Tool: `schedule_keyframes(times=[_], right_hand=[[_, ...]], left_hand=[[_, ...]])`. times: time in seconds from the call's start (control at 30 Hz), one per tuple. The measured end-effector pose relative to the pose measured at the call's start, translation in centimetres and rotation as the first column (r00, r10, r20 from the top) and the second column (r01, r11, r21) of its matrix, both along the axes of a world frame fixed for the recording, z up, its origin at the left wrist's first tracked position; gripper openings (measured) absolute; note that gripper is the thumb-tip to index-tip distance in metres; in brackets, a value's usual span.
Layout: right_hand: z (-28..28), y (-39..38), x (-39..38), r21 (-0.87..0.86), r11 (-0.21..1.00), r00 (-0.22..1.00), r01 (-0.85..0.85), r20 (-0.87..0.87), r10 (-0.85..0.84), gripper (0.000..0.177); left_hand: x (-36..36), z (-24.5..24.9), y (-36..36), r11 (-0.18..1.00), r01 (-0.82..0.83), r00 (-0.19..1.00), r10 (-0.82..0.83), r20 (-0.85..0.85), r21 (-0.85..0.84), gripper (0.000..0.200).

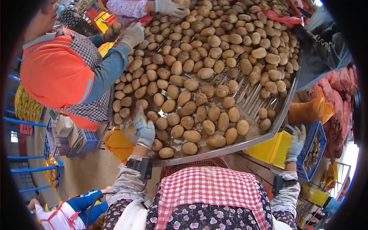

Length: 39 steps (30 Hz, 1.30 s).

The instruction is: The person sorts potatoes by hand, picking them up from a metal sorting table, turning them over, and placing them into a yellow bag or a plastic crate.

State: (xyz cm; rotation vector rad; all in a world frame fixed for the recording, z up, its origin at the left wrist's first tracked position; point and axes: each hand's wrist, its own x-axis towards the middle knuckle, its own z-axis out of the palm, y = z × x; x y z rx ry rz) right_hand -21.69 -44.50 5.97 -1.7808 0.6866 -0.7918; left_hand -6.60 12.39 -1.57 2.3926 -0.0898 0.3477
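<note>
Left hand (145,128) on potatoes (191,136) — grip unclear; right hand (297,141) released above part-filled crate (324,147); table (230,147) heaped — plenty left.

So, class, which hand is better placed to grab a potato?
Probably left: the left hand lies among the potatoes on the table; the right hand is off its edge, beside the blue crate.

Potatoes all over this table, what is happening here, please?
The person wearing the camera stands at a metal sorting table piled with potatoes. Their gloved left hand rests on the potatoes at the near edge. Their gloved right hand is off the table, next to a yellow mesh bag and a blue crate. A co-worker in an orange vest also has a hand at the pile.
</note>
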Motion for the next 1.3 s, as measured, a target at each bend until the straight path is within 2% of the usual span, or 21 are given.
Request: schedule_keyframes(times=[0.03,0.07,0.1,0.17,0.2,0.27,0.33,0.4,0.47,0.57,0.6,0.67,0.7,0.77,0.8,0.87,0.9,0.97,1.13,1.2,1.3], right_hand=[[-2.7,2.2,2.0,-0.16,0.957,0.97,-0.241,-0.02,0.241,0.044],[-0.2,8.0,4.5,-0.342,0.859,0.924,-0.381,-0.149,0.351,0.051],[0.9,10.4,6.2,-0.45,0.669,0.803,-0.591,-0.403,0.439,0.068],[0.5,16.3,9.9,-0.543,0.359,0.646,-0.76,-0.57,0.507,0.081],[-0.5,17.6,10.6,-0.481,0.319,0.572,-0.817,-0.605,0.553,0.085],[-0.9,19.6,10.9,-0.433,0.087,0.428,-0.897,-0.804,0.413,0.082],[-1.3,21.9,11.6,-0.4,0.007,0.366,-0.916,-0.83,0.422,0.08],[-1.5,24.7,12.1,-0.355,-0.047,0.305,-0.933,-0.857,0.415,0.079],[-1.5,28.4,13.6,-0.348,-0.126,0.239,-0.929,-0.824,0.513,0.074],[-2.1,31.8,15.5,-0.403,-0.199,0.186,-0.894,-0.735,0.652,0.071],[-1.9,31.7,16.7,-0.404,-0.202,0.184,-0.892,-0.733,0.654,0.071],[-1.2,29.1,18.8,-0.483,-0.004,0.355,-0.876,-0.649,0.672,0.068],[-1.7,27.3,19.6,-0.481,-0.012,0.353,-0.877,-0.661,0.662,0.068],[-2.9,24.3,21.0,-0.636,0.279,0.691,-0.72,-0.613,0.384,0.066],[-1.9,25.3,20.4,-0.636,0.282,0.693,-0.719,-0.619,0.371,0.066],[-0.3,28.8,18.8,-0.396,0.076,0.381,-0.915,-0.785,0.488,0.065],[-0.5,30.1,17.8,-0.406,0.08,0.392,-0.91,-0.785,0.479,0.065],[-1.5,31.9,16.7,-0.58,-0.015,0.361,-0.814,-0.527,0.769,0.06],[-2.1,27.0,21.9,-0.669,0.245,0.621,-0.702,-0.405,0.671,0.058],[-3.7,26.2,22.1,-0.52,0.258,0.557,-0.814,-0.575,0.598,0.062],[-4.0,28.1,19.0,-0.414,0.119,0.382,-0.902,-0.642,0.664,0.064]], left_hand=[[0.0,1.8,-2.0,0.993,0.038,0.995,-0.048,0.084,0.11,0.069],[-0.1,3.9,-4.8,0.986,0.05,0.983,-0.02,-0.185,0.158,0.069],[-0.5,3.5,-6.6,0.946,0.169,0.979,-0.194,0.066,0.278,0.071],[-0.9,3.7,-7.2,0.863,0.314,0.949,-0.297,-0.104,0.395,0.075],[-0.8,3.5,-7.1,0.825,0.334,0.943,-0.296,-0.153,0.457,0.076],[-1.2,3.0,-4.8,0.856,0.229,0.971,-0.164,-0.176,0.464,0.076],[-2.0,3.0,-2.1,0.867,0.126,0.981,-0.038,-0.189,0.482,0.077],[-4.3,3.8,-0.5,0.946,-0.096,0.995,0.08,0.065,0.31,0.078],[-6.0,3.3,-1.5,0.964,-0.087,0.996,0.082,0.029,0.253,0.079],[-6.7,3.0,-2.9,0.862,0.389,0.907,-0.295,-0.302,0.326,0.081],[-6.3,3.0,-2.0,0.863,0.385,0.908,-0.291,-0.301,0.328,0.081],[-6.0,2.9,0.1,0.81,0.145,0.964,0.014,-0.265,0.569,0.078],[-6.2,2.7,0.9,0.819,0.146,0.963,0.01,-0.268,0.555,0.078],[-6.2,2.2,2.8,0.832,0.034,0.971,0.103,-0.214,0.554,0.076],[-5.7,3.0,2.8,0.833,-0.012,0.971,0.143,-0.194,0.554,0.075],[-4.5,3.8,0.5,0.837,-0.012,0.987,0.099,-0.129,0.548,0.078],[-3.5,3.9,-1.1,0.92,0.037,0.992,0.013,-0.123,0.391,0.081],[-1.7,4.2,-3.3,0.967,0.157,0.984,-0.137,-0.11,0.2,0.086],[-3.1,3.9,-0.8,0.896,0.167,0.968,-0.069,-0.242,0.412,0.084],[-3.7,3.5,-0.1,0.87,0.125,0.978,-0.029,-0.204,0.477,0.082],[-2.2,3.8,-0.9,0.9,0.117,0.989,-0.069,-0.129,0.42,0.08]])
